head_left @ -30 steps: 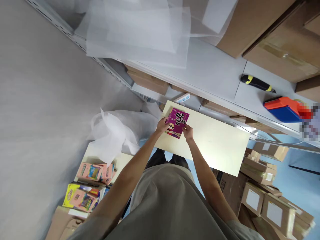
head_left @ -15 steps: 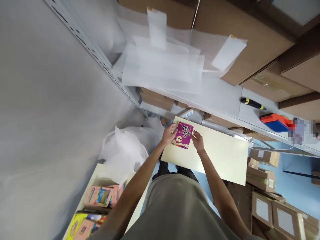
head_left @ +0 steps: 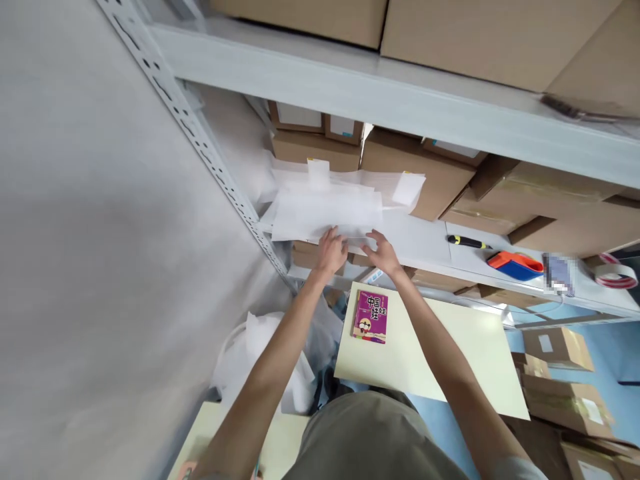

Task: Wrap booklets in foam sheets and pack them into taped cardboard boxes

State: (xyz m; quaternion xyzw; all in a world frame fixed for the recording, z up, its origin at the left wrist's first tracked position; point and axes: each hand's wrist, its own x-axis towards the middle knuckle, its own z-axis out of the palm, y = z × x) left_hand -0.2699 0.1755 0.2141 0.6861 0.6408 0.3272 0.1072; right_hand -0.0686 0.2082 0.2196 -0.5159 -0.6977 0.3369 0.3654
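A purple book [head_left: 371, 316] lies flat on the pale yellow table [head_left: 450, 360], with no hand on it. Both my hands are raised to the grey shelf [head_left: 425, 243] above it. My left hand [head_left: 330, 251] and my right hand [head_left: 382, 251] pinch the near edge of a stack of white foam sheets [head_left: 325, 210] that lies on that shelf. The fingers of both hands curl onto the lowest sheets.
Cardboard boxes [head_left: 415, 180] stand behind the foam sheets and on the shelf above. A black and yellow knife [head_left: 467, 241], an orange and blue tape dispenser [head_left: 515, 265] and a tape roll [head_left: 617, 272] lie on the shelf to the right. Crumpled white foam [head_left: 260, 360] sits at lower left.
Both hands let go of the purple book, which now lies on the table, and rose to the foam sheets on the shelf. The view tilted upward.
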